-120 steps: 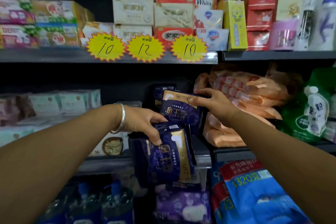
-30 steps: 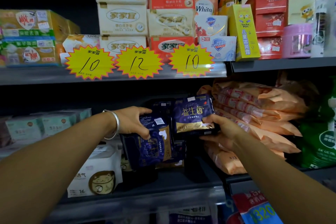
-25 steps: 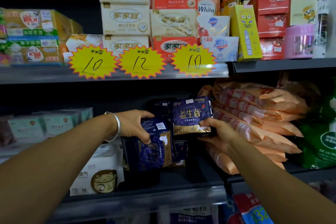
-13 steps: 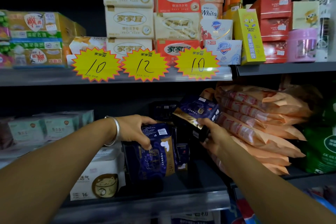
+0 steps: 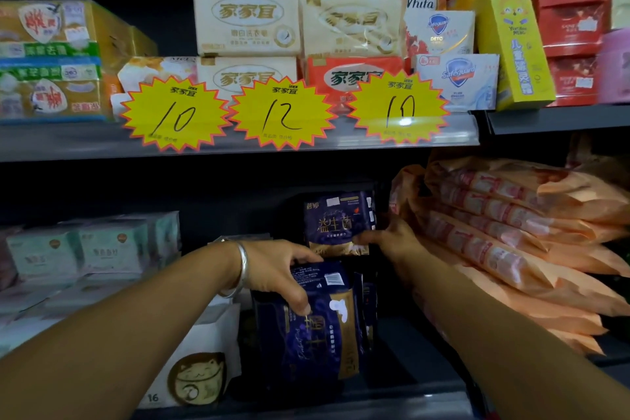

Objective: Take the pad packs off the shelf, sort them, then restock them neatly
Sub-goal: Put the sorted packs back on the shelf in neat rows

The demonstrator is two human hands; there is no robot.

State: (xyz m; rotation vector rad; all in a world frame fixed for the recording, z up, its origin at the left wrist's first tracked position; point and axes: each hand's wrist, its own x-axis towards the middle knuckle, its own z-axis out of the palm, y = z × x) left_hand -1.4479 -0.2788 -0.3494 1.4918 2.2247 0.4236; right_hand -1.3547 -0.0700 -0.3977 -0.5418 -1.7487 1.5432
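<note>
Three yellow starburst price tags [image 5: 284,112], two hands, one silver bangle [image 5: 241,266], and two clearly visible navy pad packs [image 5: 337,223].

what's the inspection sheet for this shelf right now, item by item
surface: middle shelf, dark, dimly lit.
job's things: upright pad pack at the back; front pad pack standing, tilted, more packs behind it.
clutter: cat box left of the front pack; pale green packs far left; orange bags stacked right.
grips: left hand curled over the front pack's top; right hand with fingers at the upright pack's lower right edge.
cables: nothing seen.
surroundings: upper shelf with soap boxes and price tags reading 10, 12, 10.
</note>
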